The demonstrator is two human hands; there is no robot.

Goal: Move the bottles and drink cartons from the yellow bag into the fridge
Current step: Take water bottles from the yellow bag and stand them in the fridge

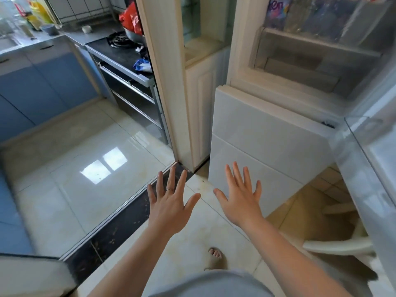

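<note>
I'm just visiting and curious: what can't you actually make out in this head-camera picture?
- Yellow bag of drinks: nowhere in the head view, so its contents can't be told.
- Fridge shelves: cut off by the top and right edges; packets behind the door bin are blurred, labels unreadable.
- Red bag on the stove: too far and small to identify contents.
- Left hand and right hand: both open, empty.

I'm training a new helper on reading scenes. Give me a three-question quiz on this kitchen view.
1. True or false: the left hand holds a bottle.
2. Which hand wears a ring?
3. The fridge upper door is: A) open B) shut

Key: 1 false, both it and the right hand are empty with fingers spread; 2 left; 3 A.
</note>
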